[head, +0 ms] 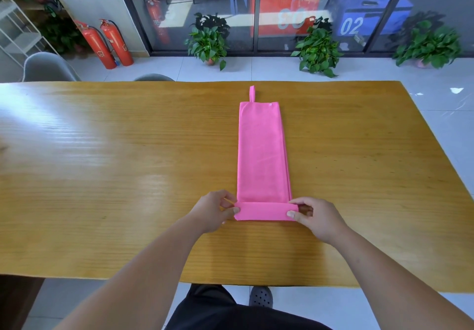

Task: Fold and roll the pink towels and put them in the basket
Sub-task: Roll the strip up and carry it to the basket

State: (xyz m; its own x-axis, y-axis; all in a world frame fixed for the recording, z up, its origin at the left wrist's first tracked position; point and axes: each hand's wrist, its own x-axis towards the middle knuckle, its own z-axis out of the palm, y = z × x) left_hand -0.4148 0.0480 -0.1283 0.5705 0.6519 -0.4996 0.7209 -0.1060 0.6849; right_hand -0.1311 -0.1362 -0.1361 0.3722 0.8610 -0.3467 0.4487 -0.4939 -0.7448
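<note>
Fingers of the left hand (214,208) and right hand (311,214) are pinching the near rolled end of the pink towel (261,155). Its long strip is stretching toward twelve o'clock across the wooden table (102,163), so the roll is heading straight away, both hands equally near.

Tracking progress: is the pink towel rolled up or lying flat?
Barely rolled. The pink towel lies as a long folded strip; only its near end is turned over, pinched by the left hand and right hand.
</note>
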